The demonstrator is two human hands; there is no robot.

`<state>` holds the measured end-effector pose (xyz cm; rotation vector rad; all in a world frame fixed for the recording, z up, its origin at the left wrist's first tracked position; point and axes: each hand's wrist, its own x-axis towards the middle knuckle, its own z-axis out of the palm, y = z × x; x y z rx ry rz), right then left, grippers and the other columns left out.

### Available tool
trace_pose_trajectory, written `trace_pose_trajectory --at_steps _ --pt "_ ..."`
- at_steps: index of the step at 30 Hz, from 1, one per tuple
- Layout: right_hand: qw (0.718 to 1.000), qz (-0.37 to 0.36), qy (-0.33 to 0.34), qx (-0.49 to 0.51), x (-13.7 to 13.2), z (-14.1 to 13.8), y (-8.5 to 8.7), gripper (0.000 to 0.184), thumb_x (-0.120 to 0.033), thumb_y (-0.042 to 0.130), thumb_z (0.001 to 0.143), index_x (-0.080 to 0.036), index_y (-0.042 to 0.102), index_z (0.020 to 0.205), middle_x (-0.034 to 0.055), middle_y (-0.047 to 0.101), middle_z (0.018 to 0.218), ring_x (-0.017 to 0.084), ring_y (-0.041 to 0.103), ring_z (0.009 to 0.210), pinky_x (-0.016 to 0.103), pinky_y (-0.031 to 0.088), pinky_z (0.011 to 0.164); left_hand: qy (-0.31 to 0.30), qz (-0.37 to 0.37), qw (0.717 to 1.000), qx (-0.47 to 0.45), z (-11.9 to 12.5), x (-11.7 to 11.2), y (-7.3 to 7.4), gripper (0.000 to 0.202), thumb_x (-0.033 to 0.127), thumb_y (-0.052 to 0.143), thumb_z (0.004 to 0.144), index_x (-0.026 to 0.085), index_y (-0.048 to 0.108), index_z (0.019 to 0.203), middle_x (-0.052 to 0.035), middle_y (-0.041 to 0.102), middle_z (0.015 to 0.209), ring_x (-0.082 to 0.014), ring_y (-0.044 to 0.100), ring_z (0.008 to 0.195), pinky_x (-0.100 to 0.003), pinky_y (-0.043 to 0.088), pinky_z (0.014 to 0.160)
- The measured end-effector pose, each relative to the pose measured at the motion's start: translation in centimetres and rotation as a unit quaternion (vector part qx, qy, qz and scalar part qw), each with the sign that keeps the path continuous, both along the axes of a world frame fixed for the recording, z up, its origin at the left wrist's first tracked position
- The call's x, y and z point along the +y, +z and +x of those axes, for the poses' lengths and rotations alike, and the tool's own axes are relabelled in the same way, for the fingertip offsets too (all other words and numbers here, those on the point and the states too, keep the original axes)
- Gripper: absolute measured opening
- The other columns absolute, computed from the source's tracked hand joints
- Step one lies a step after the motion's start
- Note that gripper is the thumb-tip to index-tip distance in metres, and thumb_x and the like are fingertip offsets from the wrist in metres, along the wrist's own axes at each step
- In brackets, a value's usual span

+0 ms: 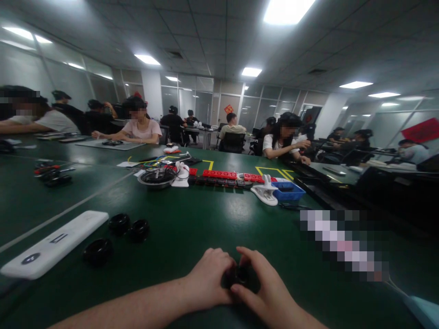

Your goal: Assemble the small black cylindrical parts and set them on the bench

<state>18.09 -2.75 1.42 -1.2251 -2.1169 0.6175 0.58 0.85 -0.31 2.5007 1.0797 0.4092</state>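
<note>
Close in front of me, a small, round, glossy black thing (pixel 239 276), like a ring or roll, is at the table between my hands. My left hand (pixel 210 276) is curled against its left side, with the fingers bent and partly hidden. My right hand (pixel 266 285) curves round it from the right, thumb in front and fingers behind. Three similar black rings lie to the left: one ring (pixel 98 252) nearer me, and a second ring (pixel 119 224) beside a third ring (pixel 139 230) farther off. What kind they are, I cannot make out.
A long white device (pixel 56 244) lies at the left. Across the green table (pixel 192 219) are a metal bowl (pixel 156 179), a red strip (pixel 219 174), a white clip (pixel 265 191) and a blue tray (pixel 290 191). A blurred-out object (pixel 343 244) lies right. Several people sit beyond.
</note>
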Motion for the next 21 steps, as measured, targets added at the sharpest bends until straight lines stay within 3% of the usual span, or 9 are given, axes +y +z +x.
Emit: trace_pose_trajectory --at_steps 5,9,13,16,21 --pt "0.997 0.031 0.073 0.013 -0.36 0.02 0.43 0.055 -0.010 0.051 0.069 -0.019 0.039 0.122 0.0105 0.054 0.112 0.023 0.053 0.102 0.040 0.043 0.090 -0.007 -0.015 1.000 -0.011 0.07 -0.06 0.52 0.036 0.042 0.069 0.064 0.022 0.056 0.092 0.0006 0.059 0.085 -0.0205 0.052 0.079 -0.030 0.037 0.069" --pt "0.996 0.064 0.039 0.039 -0.37 0.21 0.27 0.054 -0.013 0.053 0.071 -0.020 0.036 0.122 0.0106 0.051 0.114 0.024 0.050 0.105 0.042 0.042 0.090 0.004 -0.013 1.000 -0.001 -0.10 0.06 0.25 0.039 0.048 0.069 0.063 0.019 0.057 0.086 -0.0010 0.058 0.082 -0.0213 0.051 0.078 -0.030 0.038 0.069" --pt "0.999 0.037 -0.005 0.023 -0.11 -0.02 -0.19 0.051 -0.016 0.060 0.068 -0.020 0.042 0.116 0.0090 0.054 0.106 0.025 0.053 0.097 0.041 0.045 0.085 -0.002 -0.022 0.999 -0.023 -0.10 -0.01 0.16 0.039 0.043 0.070 0.064 0.019 0.056 0.091 -0.0008 0.059 0.087 -0.0214 0.052 0.081 -0.032 0.038 0.073" --pt "1.000 0.019 0.010 0.017 -0.02 -0.19 -0.35 0.049 -0.013 0.059 0.069 -0.020 0.045 0.115 0.0083 0.055 0.105 0.023 0.054 0.096 0.039 0.045 0.085 0.007 -0.034 0.999 -0.025 -0.03 -0.23 0.59 0.042 0.035 0.070 0.063 0.021 0.054 0.099 -0.0013 0.059 0.094 -0.0212 0.052 0.085 -0.032 0.038 0.077" --pt "0.996 0.045 0.061 0.037 -0.22 -0.10 -0.14 0.050 -0.008 0.050 0.071 -0.022 0.039 0.118 0.0080 0.053 0.110 0.021 0.053 0.101 0.038 0.044 0.088 0.011 -0.043 0.999 -0.020 -0.12 -0.33 0.82 0.042 0.034 0.069 0.064 0.022 0.054 0.101 -0.0006 0.059 0.091 -0.0216 0.052 0.083 -0.032 0.039 0.075"
